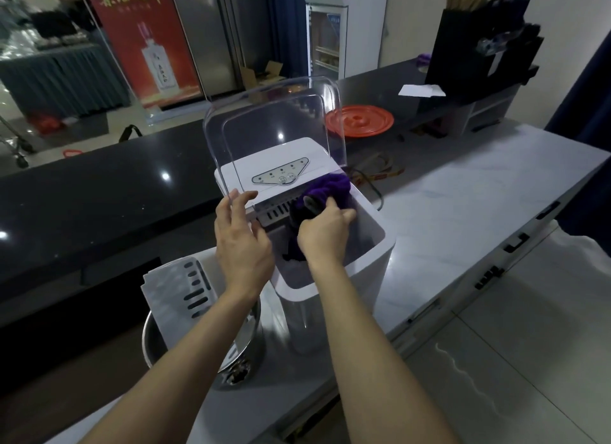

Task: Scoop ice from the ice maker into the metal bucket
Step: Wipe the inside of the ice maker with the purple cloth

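Shiny round metal bucket (246,347) stands touching the white boxy ice maker (363,242), whose clear plastic lid (274,126) is raised. Left hand (241,242) has its fingers spread at the lid edge; right hand (325,235) clamps a purple fuzzy cloth (330,187) inside.

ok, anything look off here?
Yes. The right hand grips a purple cloth inside the open ice maker, where a scoop would be expected; no ice is visible. Also, a white slotted basket sits tilted in the metal bucket, sticking out over its rim.
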Action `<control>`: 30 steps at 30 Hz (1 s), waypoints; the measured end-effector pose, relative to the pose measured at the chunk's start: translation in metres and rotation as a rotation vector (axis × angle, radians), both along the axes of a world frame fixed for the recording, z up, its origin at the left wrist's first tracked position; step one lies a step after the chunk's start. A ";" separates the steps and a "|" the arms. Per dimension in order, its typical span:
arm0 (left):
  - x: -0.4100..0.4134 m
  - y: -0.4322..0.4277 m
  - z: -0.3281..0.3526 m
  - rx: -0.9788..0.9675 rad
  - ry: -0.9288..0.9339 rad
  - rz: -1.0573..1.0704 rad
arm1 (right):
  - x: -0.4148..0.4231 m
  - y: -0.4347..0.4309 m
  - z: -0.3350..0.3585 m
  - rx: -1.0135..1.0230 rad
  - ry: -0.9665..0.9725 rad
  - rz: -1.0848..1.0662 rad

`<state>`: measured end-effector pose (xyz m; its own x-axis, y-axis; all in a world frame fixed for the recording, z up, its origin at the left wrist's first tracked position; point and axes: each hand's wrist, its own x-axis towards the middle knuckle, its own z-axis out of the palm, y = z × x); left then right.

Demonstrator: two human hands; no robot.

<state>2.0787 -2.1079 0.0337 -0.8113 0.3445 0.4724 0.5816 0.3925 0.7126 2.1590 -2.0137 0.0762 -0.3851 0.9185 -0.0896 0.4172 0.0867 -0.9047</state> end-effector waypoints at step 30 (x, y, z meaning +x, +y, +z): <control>0.000 0.001 0.002 -0.014 -0.019 0.020 | 0.014 -0.012 -0.002 -0.094 -0.058 0.195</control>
